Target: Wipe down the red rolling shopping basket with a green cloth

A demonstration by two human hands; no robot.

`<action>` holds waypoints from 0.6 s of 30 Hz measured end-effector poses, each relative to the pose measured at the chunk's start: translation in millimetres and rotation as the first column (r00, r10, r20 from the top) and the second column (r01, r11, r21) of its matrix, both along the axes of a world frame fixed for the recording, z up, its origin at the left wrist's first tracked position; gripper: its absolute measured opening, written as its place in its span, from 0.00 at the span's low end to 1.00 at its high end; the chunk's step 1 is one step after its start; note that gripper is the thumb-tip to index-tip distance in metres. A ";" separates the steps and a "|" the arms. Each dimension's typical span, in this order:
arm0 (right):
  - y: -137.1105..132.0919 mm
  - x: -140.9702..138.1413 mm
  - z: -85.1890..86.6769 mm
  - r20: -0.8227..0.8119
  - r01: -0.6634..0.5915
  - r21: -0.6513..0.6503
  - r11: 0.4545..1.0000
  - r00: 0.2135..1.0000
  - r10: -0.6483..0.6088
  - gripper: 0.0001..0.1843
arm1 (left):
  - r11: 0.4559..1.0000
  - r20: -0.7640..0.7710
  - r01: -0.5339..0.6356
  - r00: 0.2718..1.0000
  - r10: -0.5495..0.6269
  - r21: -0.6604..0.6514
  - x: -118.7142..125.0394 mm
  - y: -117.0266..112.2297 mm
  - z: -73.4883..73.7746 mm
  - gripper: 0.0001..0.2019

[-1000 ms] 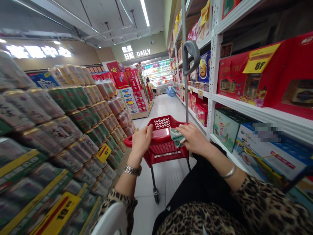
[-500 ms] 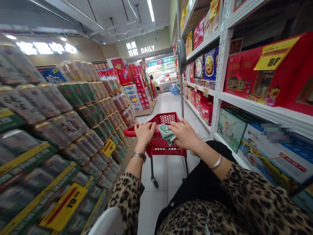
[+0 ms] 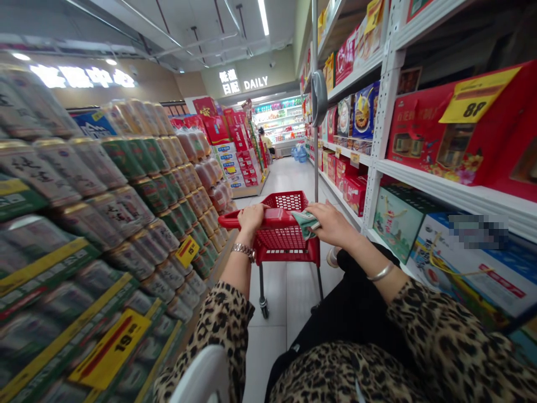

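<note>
Compared with half a second ago, the right hand [image 3: 331,223] has carried the cloth [image 3: 306,224] rightward along the handle [image 3: 277,215], farther from the left hand [image 3: 251,217], baring the handle's middle; more of a shoe [image 3: 333,257] shows

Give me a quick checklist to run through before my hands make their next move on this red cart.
1. Left hand on the handle: ok, it lies over the red bar, left of the middle.
2. Right hand has the green cloth: ok, it holds it at the handle's right end.
3. Handle wiped clean: cannot tell, any marks are too small to see.
4. Basket holds nothing: cannot tell, much of its inside is hidden.
5. Aisle floor bare all the way down: not ok, blue bottles stand far ahead, near the right-hand shelves.
</note>
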State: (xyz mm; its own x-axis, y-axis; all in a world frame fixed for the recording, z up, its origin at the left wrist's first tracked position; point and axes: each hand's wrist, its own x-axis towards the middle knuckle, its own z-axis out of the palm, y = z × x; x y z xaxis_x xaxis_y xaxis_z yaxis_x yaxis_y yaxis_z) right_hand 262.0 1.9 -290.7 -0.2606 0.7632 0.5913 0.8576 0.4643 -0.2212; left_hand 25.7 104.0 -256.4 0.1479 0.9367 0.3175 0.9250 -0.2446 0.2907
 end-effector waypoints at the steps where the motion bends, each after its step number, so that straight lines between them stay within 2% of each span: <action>1: 0.3 -8.5 1.6 0.019 -0.014 0.008 1.000 1.000 0.014 0.24 | 1.000 0.006 -0.003 1.000 0.003 -0.004 -0.3 0.4 0.7 0.20; 6: 2.7 -63.1 9.5 0.139 -0.055 0.050 0.997 0.989 0.048 0.25 | 1.000 0.035 0.015 0.999 -0.016 0.022 -3.6 -2.9 -0.5 0.19; 9: 3.0 -81.1 10.7 0.140 -0.045 0.063 0.997 0.990 0.035 0.27 | 0.998 0.065 0.047 0.997 -0.049 0.034 -8.2 -5.5 -1.8 0.17; 12: -2.6 -73.9 7.6 0.103 -0.036 0.069 0.997 0.994 0.029 0.29 | 0.996 0.128 0.089 0.988 -0.092 0.029 -15.0 -6.0 -1.4 0.17; 15: -12.5 -50.1 3.0 0.073 -0.013 0.067 0.998 0.997 0.008 0.29 | 0.991 0.236 0.133 0.962 -0.135 0.023 -20.7 -5.7 -1.4 0.16; 18: -20.7 -25.1 1.5 0.030 0.016 0.049 0.999 0.999 -0.017 0.29 | 0.984 0.381 0.174 0.908 -0.174 0.036 -21.7 -6.8 -3.9 0.14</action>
State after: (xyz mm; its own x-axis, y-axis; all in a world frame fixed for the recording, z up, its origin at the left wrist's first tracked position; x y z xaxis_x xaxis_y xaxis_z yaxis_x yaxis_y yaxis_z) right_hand 236.9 -18.8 -289.2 -0.2666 0.7380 0.6199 0.8711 0.4597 -0.1727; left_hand 4.0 97.1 -260.3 0.1758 0.9066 0.3837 0.6865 -0.3922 0.6123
